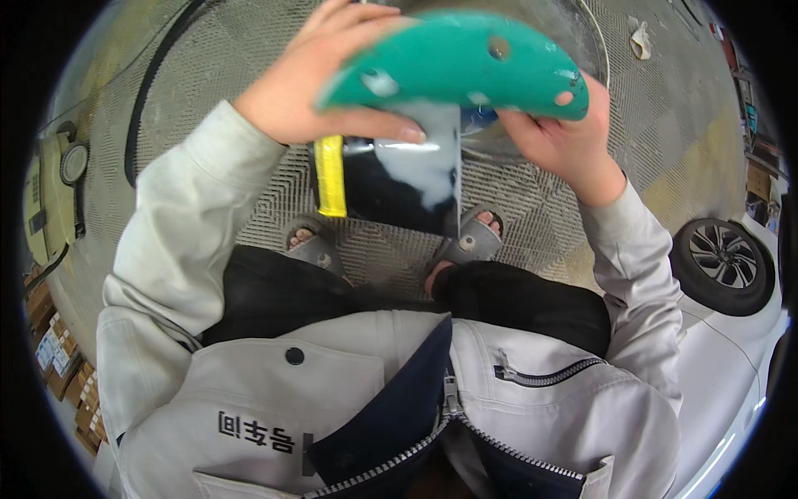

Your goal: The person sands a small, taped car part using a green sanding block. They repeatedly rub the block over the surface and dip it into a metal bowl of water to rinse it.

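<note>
A green half-round piece with several holes, which looks like a bent sanding disc, is held up before me, slightly blurred. My right hand grips its right end; skin shows through one hole there. Below its left part hangs a flat, glossy black packet with a yellow strip down one side and a whitish patch. My left hand is closed on this packet, thumb lying across its upper edge. The left fingers pass behind the green disc, so I cannot tell whether they also hold it.
My sandalled feet stand on ribbed floor grating. A large round rim shows behind the disc. On the right is a pale car with its wheel. To the left are a black hose, a wheeled yellowish machine and cardboard boxes.
</note>
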### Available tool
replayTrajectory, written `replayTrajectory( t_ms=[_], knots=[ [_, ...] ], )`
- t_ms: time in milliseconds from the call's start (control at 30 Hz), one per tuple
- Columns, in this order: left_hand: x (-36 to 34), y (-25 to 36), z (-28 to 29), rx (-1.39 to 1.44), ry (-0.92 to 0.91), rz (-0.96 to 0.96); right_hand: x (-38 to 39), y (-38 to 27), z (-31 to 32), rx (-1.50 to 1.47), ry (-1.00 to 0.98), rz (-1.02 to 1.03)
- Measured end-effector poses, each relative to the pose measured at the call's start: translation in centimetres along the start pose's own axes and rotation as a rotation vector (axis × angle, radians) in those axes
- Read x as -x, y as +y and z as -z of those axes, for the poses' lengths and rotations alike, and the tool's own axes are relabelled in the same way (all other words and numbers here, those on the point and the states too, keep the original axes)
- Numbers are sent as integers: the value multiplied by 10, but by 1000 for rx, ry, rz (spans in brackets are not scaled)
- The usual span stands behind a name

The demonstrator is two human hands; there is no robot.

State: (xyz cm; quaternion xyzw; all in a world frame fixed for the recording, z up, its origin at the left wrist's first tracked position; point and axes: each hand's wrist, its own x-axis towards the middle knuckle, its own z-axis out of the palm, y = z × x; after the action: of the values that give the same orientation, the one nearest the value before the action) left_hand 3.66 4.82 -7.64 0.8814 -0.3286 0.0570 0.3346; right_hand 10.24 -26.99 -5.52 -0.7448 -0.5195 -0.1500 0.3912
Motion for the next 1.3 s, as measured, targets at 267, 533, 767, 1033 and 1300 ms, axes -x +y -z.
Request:
replayTrajectory(
  t_ms=[267, 533, 767, 1033, 1300],
  knots=[
    [4, 4, 0, 111, -90, 170, -19, -8, 30, -64, -36, -105],
    [10, -5, -4, 346, -123, 262, -3, 5, 14, -83, -71, -91],
    [-10, 12, 5, 255, -80, 264, -1, 6, 16, -13, -74, -31],
    [-20, 21, 18, 145, 35, -60, 2, 9, 16, 25, -83, -14],
    [-12, 7, -12, 151, 83, 104, -10, 3, 22, 73, -149, 12]
  ],
)
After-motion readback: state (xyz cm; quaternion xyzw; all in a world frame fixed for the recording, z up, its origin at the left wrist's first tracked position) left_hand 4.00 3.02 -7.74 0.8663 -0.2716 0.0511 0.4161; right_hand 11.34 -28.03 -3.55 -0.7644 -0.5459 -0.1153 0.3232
